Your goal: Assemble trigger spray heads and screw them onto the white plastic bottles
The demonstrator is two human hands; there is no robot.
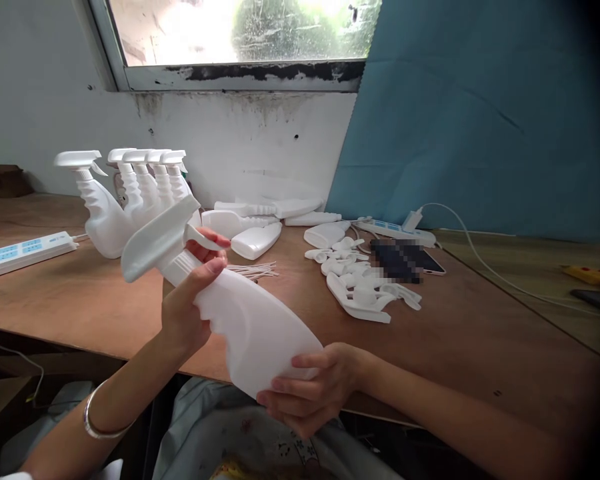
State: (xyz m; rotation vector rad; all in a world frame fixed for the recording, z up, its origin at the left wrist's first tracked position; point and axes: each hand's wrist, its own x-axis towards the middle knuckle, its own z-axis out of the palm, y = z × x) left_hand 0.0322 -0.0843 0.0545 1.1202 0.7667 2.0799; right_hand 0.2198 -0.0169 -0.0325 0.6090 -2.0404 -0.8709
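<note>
A white spray bottle point(260, 320) with its trigger head point(157, 240) fitted on the neck lies tilted in the air before me, head toward the upper left. My left hand point(190, 300) is closed around the neck, fingers by the trigger. Around the bottle's base, my right hand point(315, 387) wraps its fingers from the lower right. Behind the held bottle, several spray bottles point(107, 223) with heads on stand upright at the left. Loose white trigger heads point(355, 283) lie piled to the right.
Headless white bottles point(257, 240) lie near the wall, with thin white tubes point(253, 270) in front. Power strips point(27, 253) sit at left and back right. A phone point(433, 260), partly blurred, lies beside the heads. A white cable point(473, 247) crosses the right side.
</note>
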